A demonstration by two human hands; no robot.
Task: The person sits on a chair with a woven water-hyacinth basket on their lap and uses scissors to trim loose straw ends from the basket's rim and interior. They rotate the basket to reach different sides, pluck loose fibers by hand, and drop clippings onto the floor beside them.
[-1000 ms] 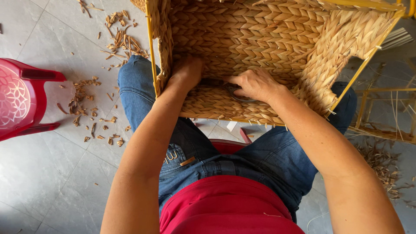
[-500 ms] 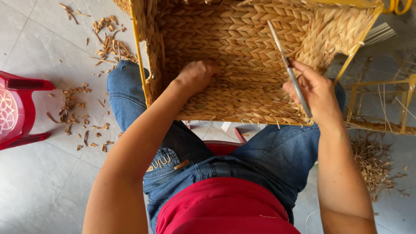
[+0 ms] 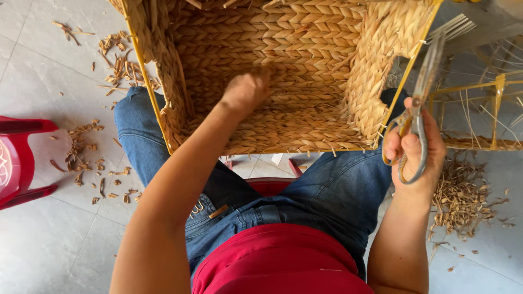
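Note:
A woven straw basket (image 3: 305,65) on a yellow wire frame lies open toward me across my knees. My left hand (image 3: 245,91) is inside it, fingers closed against the braided inner wall; whether it pinches a strand I cannot tell. My right hand (image 3: 417,149) is outside the basket's right edge, gripping a pair of metal scissors (image 3: 420,92) by the handles, blades pointing up and away.
A red plastic stool (image 3: 19,163) stands at the left. Straw trimmings (image 3: 81,158) litter the grey tiled floor on both sides. A bare yellow wire frame (image 3: 485,109) with some weaving sits at the right. I sit on a red seat (image 3: 272,185).
My right hand came out of the basket holding scissors and moved right and down, past the basket's edge. My left hand shifted deeper inside the basket.

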